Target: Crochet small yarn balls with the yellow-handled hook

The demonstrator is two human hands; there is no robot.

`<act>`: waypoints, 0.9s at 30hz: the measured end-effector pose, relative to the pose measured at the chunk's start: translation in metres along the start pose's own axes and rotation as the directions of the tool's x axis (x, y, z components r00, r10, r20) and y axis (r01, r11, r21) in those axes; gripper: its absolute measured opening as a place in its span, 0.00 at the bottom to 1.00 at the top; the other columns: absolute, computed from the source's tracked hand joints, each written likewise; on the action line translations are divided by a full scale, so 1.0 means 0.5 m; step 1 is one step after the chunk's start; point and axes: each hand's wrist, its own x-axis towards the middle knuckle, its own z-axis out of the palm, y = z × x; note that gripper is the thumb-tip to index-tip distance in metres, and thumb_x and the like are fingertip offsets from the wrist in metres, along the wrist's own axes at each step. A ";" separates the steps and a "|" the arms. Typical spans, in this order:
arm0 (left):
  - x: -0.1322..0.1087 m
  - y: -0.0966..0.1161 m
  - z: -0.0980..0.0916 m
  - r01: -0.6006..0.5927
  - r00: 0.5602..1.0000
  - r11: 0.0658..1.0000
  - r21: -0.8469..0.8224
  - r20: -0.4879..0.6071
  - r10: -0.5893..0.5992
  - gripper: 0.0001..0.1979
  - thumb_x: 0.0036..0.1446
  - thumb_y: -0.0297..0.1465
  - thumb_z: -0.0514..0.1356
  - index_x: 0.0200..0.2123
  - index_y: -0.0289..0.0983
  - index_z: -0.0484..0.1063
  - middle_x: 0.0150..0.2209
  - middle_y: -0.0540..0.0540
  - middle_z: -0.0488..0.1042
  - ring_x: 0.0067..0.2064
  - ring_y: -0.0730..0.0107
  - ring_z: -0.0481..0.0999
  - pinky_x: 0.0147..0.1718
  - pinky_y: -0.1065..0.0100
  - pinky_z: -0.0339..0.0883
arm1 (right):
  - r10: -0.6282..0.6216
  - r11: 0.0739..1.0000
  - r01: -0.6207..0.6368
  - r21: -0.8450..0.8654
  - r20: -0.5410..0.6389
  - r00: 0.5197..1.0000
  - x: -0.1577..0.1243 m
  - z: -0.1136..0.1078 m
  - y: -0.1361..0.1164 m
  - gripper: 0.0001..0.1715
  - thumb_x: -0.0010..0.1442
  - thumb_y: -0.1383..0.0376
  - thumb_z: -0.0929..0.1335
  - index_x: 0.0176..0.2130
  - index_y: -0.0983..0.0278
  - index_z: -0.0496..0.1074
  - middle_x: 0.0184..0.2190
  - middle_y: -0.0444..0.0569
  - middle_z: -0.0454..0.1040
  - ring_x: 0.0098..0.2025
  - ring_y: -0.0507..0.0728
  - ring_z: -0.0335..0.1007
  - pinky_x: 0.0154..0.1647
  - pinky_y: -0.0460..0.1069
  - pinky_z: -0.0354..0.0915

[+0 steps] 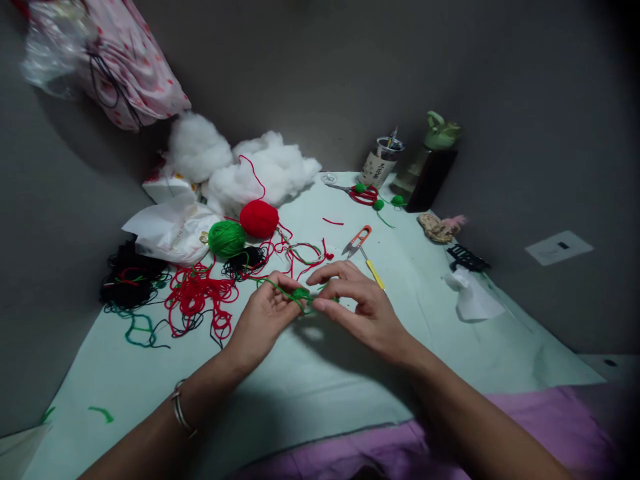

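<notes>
Over the middle of the desk (280,387), in from its near edge, the left hand (265,313) pinches a small green yarn piece (301,294) between thumb and forefinger, the other fingers curled. The right hand (367,310) has its forefinger arched, its thumb and middle fingertips close together beside the piece; I can't tell whether they grip it. The piece's long axis is too covered to judge, but its strand trails toward the desk's left edge.

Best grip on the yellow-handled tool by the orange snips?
Likely the yellow handle, pinched from the near right: it lies slanted, handle toward the person, while the thin shaft points away, close beside the orange snips.
</notes>
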 end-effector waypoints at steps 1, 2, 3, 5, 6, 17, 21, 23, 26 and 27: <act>-0.001 -0.001 0.003 -0.014 1.000 1.000 0.016 -0.006 0.014 0.10 0.55 0.30 0.68 0.36 0.37 0.68 0.32 0.52 0.73 0.35 0.71 0.74 0.36 0.69 0.68 | 0.002 0.990 -0.006 0.137 0.025 1.000 -0.002 0.000 -0.002 0.14 0.67 0.63 0.71 0.28 0.62 0.73 0.41 0.50 0.78 0.46 0.57 0.74 0.49 0.54 0.66; -0.003 -0.004 0.005 -0.033 0.999 0.999 0.032 -0.017 0.033 0.10 0.55 0.28 0.67 0.36 0.38 0.68 0.33 0.52 0.73 0.35 0.70 0.75 0.36 0.68 0.68 | 0.021 0.954 -0.041 0.297 0.068 0.997 -0.004 0.000 -0.004 0.17 0.68 0.61 0.71 0.27 0.62 0.70 0.39 0.49 0.79 0.42 0.56 0.76 0.45 0.53 0.68; -0.004 -0.007 0.008 -0.056 0.998 0.997 0.048 -0.037 0.058 0.10 0.55 0.27 0.67 0.36 0.38 0.68 0.34 0.51 0.74 0.36 0.70 0.75 0.37 0.68 0.68 | 0.051 0.890 -0.096 0.445 0.112 0.992 -0.006 0.002 -0.004 0.20 0.68 0.59 0.70 0.26 0.62 0.66 0.36 0.47 0.78 0.34 0.54 0.76 0.37 0.50 0.70; -0.008 -0.014 0.011 -0.116 0.987 0.990 0.077 -0.101 0.123 0.11 0.55 0.25 0.65 0.39 0.39 0.68 0.40 0.49 0.74 0.41 0.69 0.75 0.41 0.67 0.68 | 0.163 0.785 -0.209 0.583 0.132 0.978 -0.008 0.006 0.000 0.20 0.66 0.56 0.71 0.29 0.61 0.63 0.32 0.42 0.76 0.20 0.48 0.67 0.21 0.45 0.62; -0.010 -0.017 0.011 -0.144 0.979 0.986 0.086 -0.132 0.155 0.12 0.56 0.24 0.65 0.41 0.40 0.67 0.43 0.49 0.74 0.43 0.69 0.75 0.44 0.67 0.68 | 0.240 0.786 -0.250 0.565 0.092 0.966 -0.008 0.010 0.002 0.17 0.66 0.56 0.72 0.32 0.61 0.64 0.33 0.41 0.75 0.17 0.46 0.61 0.17 0.44 0.57; -0.013 -0.020 -0.001 -0.338 0.936 0.877 0.341 0.026 0.350 0.12 0.68 0.29 0.55 0.54 0.40 0.70 0.50 0.43 0.76 0.52 0.61 0.74 0.51 0.62 0.66 | 0.344 0.935 -0.349 0.067 0.070 0.936 -0.002 0.034 0.024 0.16 0.68 0.57 0.66 0.31 0.63 0.69 0.25 0.40 0.63 0.28 0.51 0.57 0.31 0.48 0.54; -0.012 -0.017 0.002 -0.221 0.973 0.905 0.362 0.026 0.227 0.12 0.69 0.33 0.54 0.53 0.41 0.68 0.46 0.44 0.79 0.46 0.59 0.76 0.44 0.61 0.66 | 0.384 0.921 -0.388 0.047 0.076 0.920 -0.002 0.034 0.032 0.15 0.66 0.57 0.67 0.31 0.63 0.69 0.24 0.40 0.63 0.28 0.51 0.55 0.30 0.48 0.52; -0.013 -0.015 0.003 -0.202 0.978 0.912 0.357 0.026 0.206 0.11 0.68 0.33 0.55 0.52 0.41 0.68 0.44 0.45 0.79 0.43 0.60 0.76 0.43 0.61 0.66 | 0.395 0.914 -0.400 0.063 0.078 0.915 -0.002 0.035 0.033 0.15 0.65 0.57 0.67 0.31 0.63 0.69 0.24 0.40 0.63 0.27 0.51 0.55 0.29 0.48 0.51; -0.014 -0.017 0.003 -0.187 0.980 0.930 0.315 -0.002 0.198 0.09 0.67 0.33 0.55 0.49 0.41 0.67 0.42 0.46 0.78 0.41 0.62 0.76 0.42 0.62 0.66 | 0.390 0.912 -0.399 0.094 0.100 0.915 -0.006 0.041 0.026 0.15 0.66 0.58 0.67 0.31 0.63 0.68 0.23 0.39 0.61 0.26 0.51 0.53 0.28 0.48 0.51; -0.015 -0.019 0.003 -0.182 0.980 0.934 0.308 -0.015 0.196 0.09 0.66 0.33 0.56 0.48 0.41 0.67 0.41 0.46 0.77 0.40 0.62 0.75 0.42 0.62 0.67 | 0.384 0.914 -0.394 0.096 0.114 0.916 -0.008 0.043 0.022 0.14 0.66 0.58 0.66 0.31 0.63 0.68 0.23 0.39 0.60 0.26 0.50 0.52 0.28 0.48 0.50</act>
